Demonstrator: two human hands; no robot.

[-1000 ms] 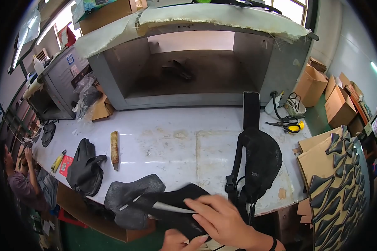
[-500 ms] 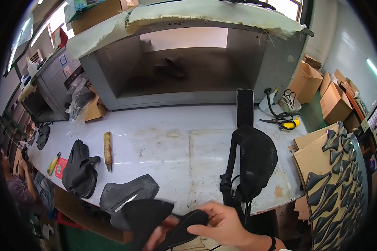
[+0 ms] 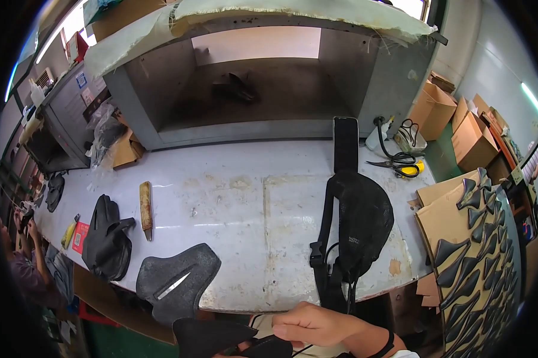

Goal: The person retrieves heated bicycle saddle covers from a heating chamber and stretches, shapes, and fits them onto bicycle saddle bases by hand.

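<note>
A black flexible piece (image 3: 212,337) is at the bottom edge of the view, below the table's front edge. My right hand (image 3: 317,325) has its fingers closed on the right part of this piece. Of my left hand (image 3: 243,346) only a little skin shows, behind and under the black material; its fingers are mostly hidden. Just up and left of the piece, a dark grey shaped pad (image 3: 188,271) with a pale slit lies over the table's front edge. A black bag (image 3: 364,230) with straps lies to the right.
A wooden-handled tool (image 3: 145,209) and black folded material (image 3: 107,238) lie on the left. A phone (image 3: 346,146) and scissors (image 3: 400,165) are at the back right. Cardboard with black pieces (image 3: 460,256) stands right. A person (image 3: 33,271) is far left.
The black piece has been turned over and folded, and moved down off the grey pad. My right hand stays on it, while my left hand has become mostly hidden. The view has shifted slightly.
</note>
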